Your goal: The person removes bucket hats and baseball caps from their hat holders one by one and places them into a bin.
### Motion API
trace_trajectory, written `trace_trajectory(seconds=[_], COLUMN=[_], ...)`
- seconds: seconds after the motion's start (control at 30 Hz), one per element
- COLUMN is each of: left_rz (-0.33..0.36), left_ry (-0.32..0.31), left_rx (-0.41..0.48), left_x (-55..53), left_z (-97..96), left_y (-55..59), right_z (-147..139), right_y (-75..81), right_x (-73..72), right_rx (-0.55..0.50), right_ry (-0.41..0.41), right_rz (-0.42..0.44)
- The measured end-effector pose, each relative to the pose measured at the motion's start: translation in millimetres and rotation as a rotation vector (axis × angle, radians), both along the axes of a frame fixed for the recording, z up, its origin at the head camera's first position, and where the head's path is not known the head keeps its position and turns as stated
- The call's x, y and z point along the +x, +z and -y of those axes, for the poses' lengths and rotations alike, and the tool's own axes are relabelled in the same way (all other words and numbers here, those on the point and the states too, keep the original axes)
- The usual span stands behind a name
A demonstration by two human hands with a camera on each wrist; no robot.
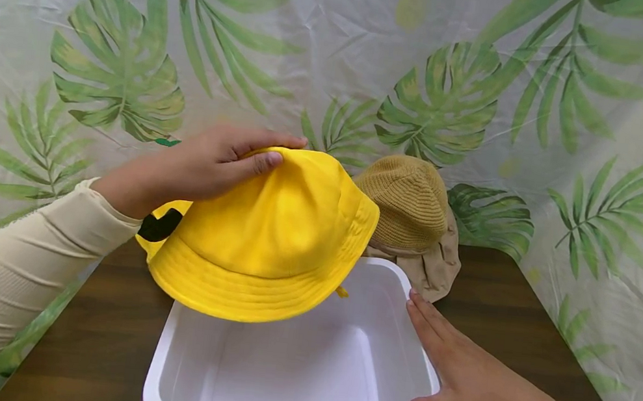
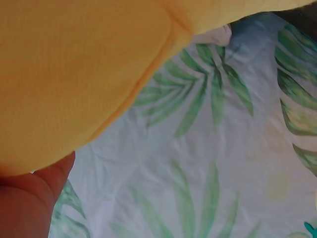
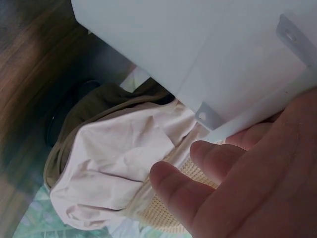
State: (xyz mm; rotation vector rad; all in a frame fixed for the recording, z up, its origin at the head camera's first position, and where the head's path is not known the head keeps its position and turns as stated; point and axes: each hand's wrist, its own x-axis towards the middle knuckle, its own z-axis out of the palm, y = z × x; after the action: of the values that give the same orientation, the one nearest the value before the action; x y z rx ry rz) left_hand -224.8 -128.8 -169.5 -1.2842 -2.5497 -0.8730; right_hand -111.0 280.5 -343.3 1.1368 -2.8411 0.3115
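Note:
In the head view a yellow bucket hat (image 1: 271,234) is held up by its crown, over the far left part of a white plastic bin (image 1: 292,367). My left hand (image 1: 208,162) grips the top of the crown, thumb on the near side; its other fingers are partly hidden. Yellow cloth (image 2: 84,74) fills the upper left of the left wrist view. My right hand (image 1: 474,373) rests against the bin's right side, fingers straight along the rim and thumb at the near corner. Right wrist view: the fingertips (image 3: 166,176) lie beside the bin's outer wall.
Behind the bin, a tan knitted hat (image 1: 406,203) sits on a beige cloth hat (image 1: 432,268). Another yellow item with a black patch (image 1: 160,226) shows behind the held hat. The dark wooden table (image 1: 508,325) stands before a leaf-patterned cloth (image 1: 338,45).

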Motion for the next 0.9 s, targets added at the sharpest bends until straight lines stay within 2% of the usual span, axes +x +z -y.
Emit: trace_trajectory(seconds=[0.1,0.27,0.53,0.73,0.9], left_rz=[0.016,0.012,0.019,0.036,0.053], left_ry=[-0.048,-0.166,-0.284,-0.343,-0.368], left_rx=[0.001,0.008,-0.018,-0.034,-0.055], left_x=[2.7,5.4,16.6,24.0,30.5], left_z=[-5.6,-15.1,-26.4,-35.5,-40.3], left_y=[-3.7,-12.0,-27.7,-38.5,-44.4], right_z=[0.0,0.3,0.7,0.4,-0.2], right_y=[0.0,-0.5,-0.8,0.6,0.9], right_x=[-0.1,-0.1,-0.4,-1.0,-1.2], right_rx=[0.006,0.011,0.020,0.002,-0.019], right_ry=[-0.001,-0.007,-0.005,-0.006,0.007], right_rz=[0.001,0.009,0.003,0.019,0.026])
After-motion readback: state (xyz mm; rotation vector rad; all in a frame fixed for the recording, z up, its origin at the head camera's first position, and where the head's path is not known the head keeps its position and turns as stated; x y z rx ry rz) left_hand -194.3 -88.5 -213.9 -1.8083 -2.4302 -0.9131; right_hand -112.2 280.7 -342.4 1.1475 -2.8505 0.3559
